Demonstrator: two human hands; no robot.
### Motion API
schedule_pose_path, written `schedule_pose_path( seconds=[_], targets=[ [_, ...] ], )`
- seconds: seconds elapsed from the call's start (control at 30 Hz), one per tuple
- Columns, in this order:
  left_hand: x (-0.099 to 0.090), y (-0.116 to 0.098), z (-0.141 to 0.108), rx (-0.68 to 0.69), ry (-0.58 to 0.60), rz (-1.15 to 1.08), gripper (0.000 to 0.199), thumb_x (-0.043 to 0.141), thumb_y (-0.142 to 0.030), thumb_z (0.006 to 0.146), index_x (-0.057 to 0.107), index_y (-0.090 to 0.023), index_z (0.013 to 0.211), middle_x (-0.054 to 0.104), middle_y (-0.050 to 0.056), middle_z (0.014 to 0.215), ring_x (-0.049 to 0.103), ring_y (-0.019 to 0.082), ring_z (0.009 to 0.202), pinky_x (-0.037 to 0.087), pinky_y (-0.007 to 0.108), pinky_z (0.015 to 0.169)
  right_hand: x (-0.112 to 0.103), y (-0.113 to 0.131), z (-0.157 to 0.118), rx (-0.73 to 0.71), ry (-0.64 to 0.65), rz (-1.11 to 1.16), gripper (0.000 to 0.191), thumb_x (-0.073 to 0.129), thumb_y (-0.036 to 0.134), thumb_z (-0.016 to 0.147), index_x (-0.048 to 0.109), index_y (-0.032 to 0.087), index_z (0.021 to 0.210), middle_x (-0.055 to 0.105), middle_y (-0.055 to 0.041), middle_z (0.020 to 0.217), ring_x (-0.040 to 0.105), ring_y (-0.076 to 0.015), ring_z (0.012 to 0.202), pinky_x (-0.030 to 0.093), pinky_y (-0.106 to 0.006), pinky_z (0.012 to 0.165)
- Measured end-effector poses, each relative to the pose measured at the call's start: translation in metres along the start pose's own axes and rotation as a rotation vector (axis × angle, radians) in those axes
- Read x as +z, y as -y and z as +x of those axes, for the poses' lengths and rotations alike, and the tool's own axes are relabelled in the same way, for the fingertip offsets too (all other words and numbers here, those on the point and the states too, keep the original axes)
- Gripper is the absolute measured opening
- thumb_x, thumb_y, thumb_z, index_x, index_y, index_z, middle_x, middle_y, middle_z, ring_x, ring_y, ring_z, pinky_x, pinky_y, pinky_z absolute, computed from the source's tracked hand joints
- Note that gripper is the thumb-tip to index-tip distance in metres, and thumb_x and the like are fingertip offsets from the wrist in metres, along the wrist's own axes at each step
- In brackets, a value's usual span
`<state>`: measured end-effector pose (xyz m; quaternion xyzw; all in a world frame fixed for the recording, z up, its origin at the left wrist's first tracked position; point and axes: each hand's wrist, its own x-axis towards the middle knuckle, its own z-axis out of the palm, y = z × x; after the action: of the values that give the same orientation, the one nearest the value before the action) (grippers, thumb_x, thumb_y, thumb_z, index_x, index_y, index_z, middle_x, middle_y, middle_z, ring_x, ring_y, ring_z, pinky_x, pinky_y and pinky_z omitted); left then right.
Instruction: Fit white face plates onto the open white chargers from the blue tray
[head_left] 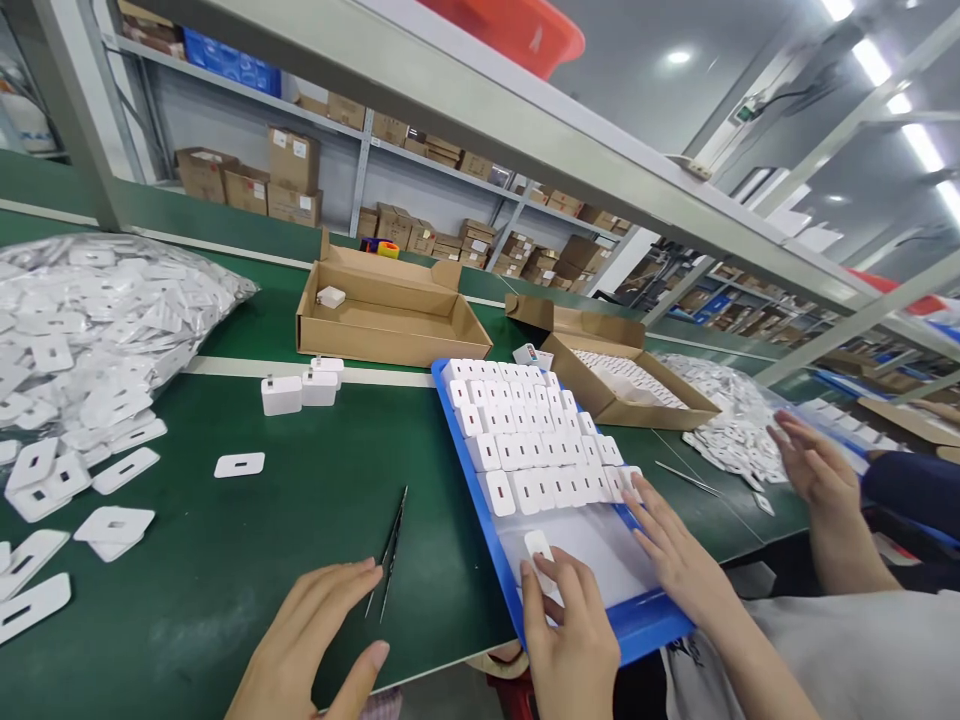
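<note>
My left hand (315,640) hovers low over the green table with its fingers apart, holding nothing. Beside its fingertips lies a pair of dark tweezers (393,550). Over the near part of a blue tray (480,520), my right hand (571,630) grips a white charger housing (537,543) between thumb and fingers; the fingers partly hide it. Rows of white charger housings (525,453), each with a small slot, fill the tray's far part. A flat white slotted cover (240,465) lies on the table to the left.
A co-worker's hand (679,555) touches the tray's right side; their other hand (817,465) is raised. Left stands a bag of white covers (97,320), with loose ones around it. Several white chargers (282,395) and cardboard boxes (375,345) sit behind. A shelf beam (525,130) crosses overhead.
</note>
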<state>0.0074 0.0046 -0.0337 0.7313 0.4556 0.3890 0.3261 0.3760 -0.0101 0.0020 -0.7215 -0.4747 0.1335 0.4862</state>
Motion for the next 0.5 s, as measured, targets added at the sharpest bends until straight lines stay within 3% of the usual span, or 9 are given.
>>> schedule_pose_path(
  seconds=[0.13, 0.23, 0.33, 0.5],
  targets=[
    [0.003, 0.002, -0.001, -0.105, -0.110, -0.071, 0.027, 0.057, -0.035, 0.091, 0.066, -0.042, 0.116, 0.073, -0.004, 0.117, 0.067, 0.023, 0.107, 0.060, 0.036, 0.092, 0.057, 0.022, -0.061, -0.101, -0.036, -0.166, 0.041, 0.050, 0.057, 0.090, 0.066, 0.024, 0.108, 0.067, -0.0130, 0.106, 0.068, -0.0275, 0.093, 0.061, -0.033, 0.059],
    [0.004, 0.002, -0.001, -0.175, -0.115, -0.111, 0.026, 0.056, -0.039, 0.091, 0.066, -0.045, 0.115, 0.073, -0.006, 0.116, 0.065, 0.024, 0.108, 0.058, 0.038, 0.093, 0.085, 0.036, -0.081, -0.268, -0.137, -0.437, 0.042, 0.044, 0.055, 0.095, 0.064, 0.020, 0.107, 0.065, -0.0135, 0.108, 0.069, -0.0234, 0.086, 0.060, -0.031, 0.059],
    [0.003, 0.002, -0.001, -0.238, -0.092, -0.136, 0.026, 0.053, -0.042, 0.092, 0.066, -0.047, 0.114, 0.072, -0.007, 0.118, 0.063, 0.025, 0.111, 0.057, 0.041, 0.094, 0.094, 0.041, -0.076, -0.295, -0.140, -0.495, 0.041, 0.038, 0.052, 0.098, 0.063, 0.019, 0.102, 0.064, -0.0128, 0.105, 0.069, -0.0214, 0.082, 0.061, -0.029, 0.059],
    [-0.005, 0.010, 0.001, -0.265, -0.057, -0.118, 0.028, 0.049, -0.045, 0.093, 0.066, -0.045, 0.116, 0.071, -0.005, 0.122, 0.062, 0.024, 0.116, 0.057, 0.042, 0.096, 0.093, 0.033, -0.063, -0.315, -0.140, -0.497, 0.031, 0.044, 0.046, 0.098, 0.061, 0.020, 0.094, 0.064, -0.0096, 0.099, 0.068, -0.0172, 0.072, 0.061, -0.026, 0.057]
  ],
)
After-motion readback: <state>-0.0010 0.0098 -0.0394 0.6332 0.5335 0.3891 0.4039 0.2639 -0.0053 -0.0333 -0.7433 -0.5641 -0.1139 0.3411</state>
